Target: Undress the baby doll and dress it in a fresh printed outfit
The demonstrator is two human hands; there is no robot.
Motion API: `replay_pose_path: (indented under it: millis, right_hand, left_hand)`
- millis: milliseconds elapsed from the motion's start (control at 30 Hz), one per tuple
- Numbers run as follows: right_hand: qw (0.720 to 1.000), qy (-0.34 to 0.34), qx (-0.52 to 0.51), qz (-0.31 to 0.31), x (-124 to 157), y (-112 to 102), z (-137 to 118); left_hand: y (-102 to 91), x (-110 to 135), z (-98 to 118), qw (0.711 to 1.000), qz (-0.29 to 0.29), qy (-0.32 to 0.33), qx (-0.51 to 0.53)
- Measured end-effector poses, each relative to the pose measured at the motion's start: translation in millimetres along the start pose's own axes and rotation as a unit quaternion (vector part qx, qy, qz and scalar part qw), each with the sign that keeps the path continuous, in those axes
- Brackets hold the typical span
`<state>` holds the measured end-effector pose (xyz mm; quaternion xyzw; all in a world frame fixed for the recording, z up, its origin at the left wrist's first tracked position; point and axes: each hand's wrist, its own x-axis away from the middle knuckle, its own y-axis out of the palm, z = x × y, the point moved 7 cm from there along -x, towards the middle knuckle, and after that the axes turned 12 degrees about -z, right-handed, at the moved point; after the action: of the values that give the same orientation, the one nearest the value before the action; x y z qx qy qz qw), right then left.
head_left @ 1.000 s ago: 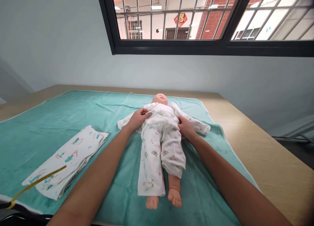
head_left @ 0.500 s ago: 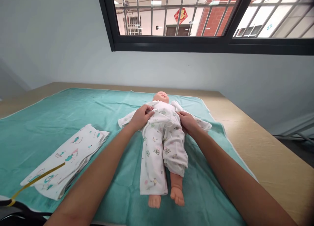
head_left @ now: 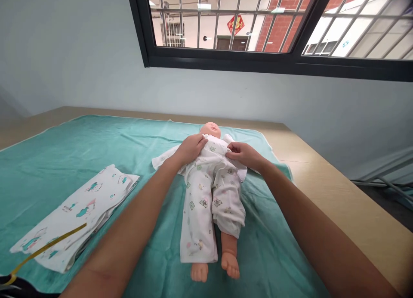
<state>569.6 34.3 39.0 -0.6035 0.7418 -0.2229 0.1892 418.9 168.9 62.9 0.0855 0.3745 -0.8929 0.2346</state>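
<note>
A baby doll [head_left: 210,129] lies on its back with its head at the far end, dressed in a white top [head_left: 164,156] with spread sleeves and white printed trousers [head_left: 200,190]. My left hand [head_left: 193,147] is closed at the upper edge of the trousers, on the left side of the doll's chest; its fingertips are partly hidden. On the opposite side my right hand [head_left: 243,155] pinches the trousers' waist, thumb and fingers together. The left trouser leg reaches the ankle, while the right one is bunched higher and bares the lower leg and foot [head_left: 230,263].
A turquoise blanket [head_left: 74,151] covers much of the wooden table [head_left: 335,190]. To the left lies a folded white printed cloth [head_left: 77,212]. A yellow strap [head_left: 48,245] and a dark object show at the lower left. Behind the table is a wall with a barred window [head_left: 226,59].
My left hand has moved slightly up and inward along the trousers' waist. My right hand has shifted inward and is now higher on the waist edge. The view has tilted slightly.
</note>
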Motion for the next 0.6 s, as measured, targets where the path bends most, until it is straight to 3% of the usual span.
replay_pose_path:
  millis: [67, 167, 300, 433, 500, 600]
  right_hand:
    - [0.997, -0.016, 0.002, 0.077, -1, -4, 2]
    - [0.982, -0.038, -0.12, 0.141, -2, 0, 16]
    - [0.95, -0.019, -0.296, 0.101, -4, 16, 32]
    - [0.928, -0.011, -0.363, 0.086, -1, 20, 33]
    - [0.922, -0.007, -0.375, 0.09, 0, 22, 35]
    - [0.936, 0.008, -0.336, 0.106, 0, 25, 38]
  left_hand:
    - [-4.0, 0, -6, 0.998, 0.026, -0.021, 0.056]
    - [-3.1, 3, -14, 0.991, 0.006, -0.061, 0.12]
    - [3.8, 10, -21, 0.958, -0.051, -0.113, 0.26]
    - [9.3, 11, -28, 0.92, -0.038, -0.111, 0.374]
    - [11.0, 9, -30, 0.925, -0.017, -0.098, 0.367]
    - [12.0, 4, -24, 0.971, -0.01, -0.061, 0.23]
